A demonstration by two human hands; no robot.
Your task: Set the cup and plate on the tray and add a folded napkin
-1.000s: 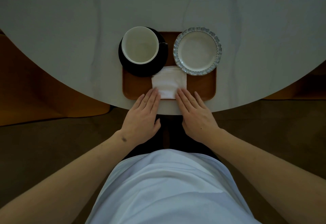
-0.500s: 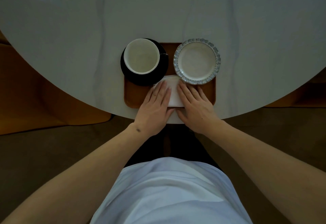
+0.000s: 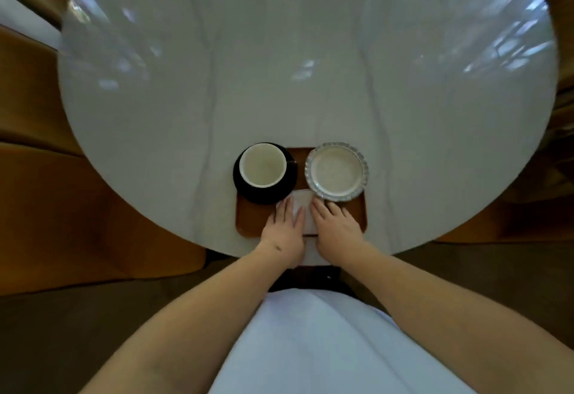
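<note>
Pressing flat on the folded white napkin, both hands lie palm down at the near edge of the wooden tray. The left hand covers the napkin's left side and the right hand its right side, so only a strip of cloth shows between them and just beyond the fingertips. Neither hand grips anything: the fingers are stretched out straight and close together, resting on the cloth.

On the tray's far left stands a white cup, upright and empty, on a black saucer whose rim overhangs the tray's left edge. On the far right sits a small white plate with a scalloped grey rim, also empty, just beside the saucer. The napkin's far edge reaches the gap between saucer and plate and seems to touch both.

The tray rests at the near rim of a round, pale marble-look surface streaked with faint veins and window reflections. A light garment fills the bottom of the view.
</note>
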